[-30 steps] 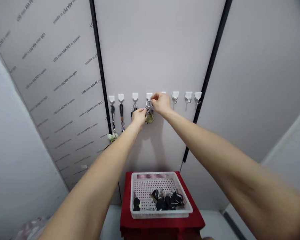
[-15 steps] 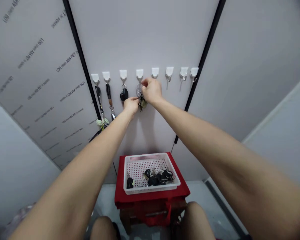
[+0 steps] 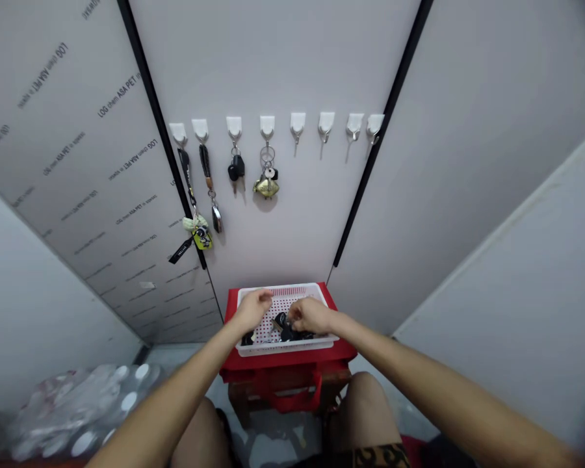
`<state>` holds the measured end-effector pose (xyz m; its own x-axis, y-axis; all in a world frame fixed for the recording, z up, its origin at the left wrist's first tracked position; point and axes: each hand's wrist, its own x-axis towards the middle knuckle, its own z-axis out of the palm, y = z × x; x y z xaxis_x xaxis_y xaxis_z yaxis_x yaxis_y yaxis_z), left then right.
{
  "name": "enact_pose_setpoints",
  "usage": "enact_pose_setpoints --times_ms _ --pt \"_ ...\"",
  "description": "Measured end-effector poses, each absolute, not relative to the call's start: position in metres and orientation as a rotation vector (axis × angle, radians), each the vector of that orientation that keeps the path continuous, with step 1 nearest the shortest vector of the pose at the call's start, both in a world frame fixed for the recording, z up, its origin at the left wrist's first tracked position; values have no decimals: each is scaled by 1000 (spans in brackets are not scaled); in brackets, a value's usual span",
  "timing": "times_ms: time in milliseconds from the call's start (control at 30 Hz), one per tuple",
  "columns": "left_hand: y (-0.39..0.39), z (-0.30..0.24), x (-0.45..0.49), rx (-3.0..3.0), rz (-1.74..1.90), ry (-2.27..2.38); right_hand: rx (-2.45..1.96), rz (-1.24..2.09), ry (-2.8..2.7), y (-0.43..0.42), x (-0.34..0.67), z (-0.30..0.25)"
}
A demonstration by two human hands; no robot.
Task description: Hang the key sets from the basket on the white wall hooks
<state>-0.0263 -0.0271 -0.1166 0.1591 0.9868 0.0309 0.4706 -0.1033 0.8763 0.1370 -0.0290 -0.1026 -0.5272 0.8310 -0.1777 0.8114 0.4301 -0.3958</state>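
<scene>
A white perforated plastic basket [image 3: 285, 350] holds several black-headed keys [image 3: 285, 330]. My right hand [image 3: 312, 316] is down in it, its fingertips pinched at the keys; which one they hold is partly hidden. Over the basket's left side hovers my left hand [image 3: 254, 309], fingers loosely curved and nothing visible in it. On the wall, a key ring with a gold fish-like charm [image 3: 266, 187] hangs from the fourth hook [image 3: 267, 127]. Two black-headed keys [image 3: 236, 169] hang left of it, then a black braided strap with a key fob [image 3: 217, 218] and a lanyard with a green charm [image 3: 202, 234].
Four bare hooks, among them one white hook [image 3: 298, 125], continue the row to the right. The basket stands on a red-covered stool [image 3: 341, 351] between my knees. Plastic-wrapped bottles [image 3: 85, 409] lie at lower left. Black strips [image 3: 385, 143] edge the wall panel.
Both hands have come down from the fourth hook to the basket. The key ring with the gold charm now hangs there, let go. The view has tilted slightly downward.
</scene>
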Motion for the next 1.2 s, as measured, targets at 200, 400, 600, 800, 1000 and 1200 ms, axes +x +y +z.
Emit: enact_pose_setpoints --times_ms 200,400,600,800,1000,1200 --pt "-47 -134 -12 1955 631 1476 -1571 488 -2623 -32 139 -115" --pt "-46 -142 -9 1770 590 1572 -1497 368 -2608 -32 127 -117" --pt "-44 -150 -12 1701 641 1557 -1339 360 -2673 -29 123 -116" --pt "-42 -141 -14 1684 750 1435 -1288 532 -2408 -21 124 -97" --pt "-40 -106 -9 1638 914 1216 -1314 1085 -1892 -10 117 -68" --pt "-31 -80 -1 1282 1093 971 -1214 1314 -1544 -7 115 -36"
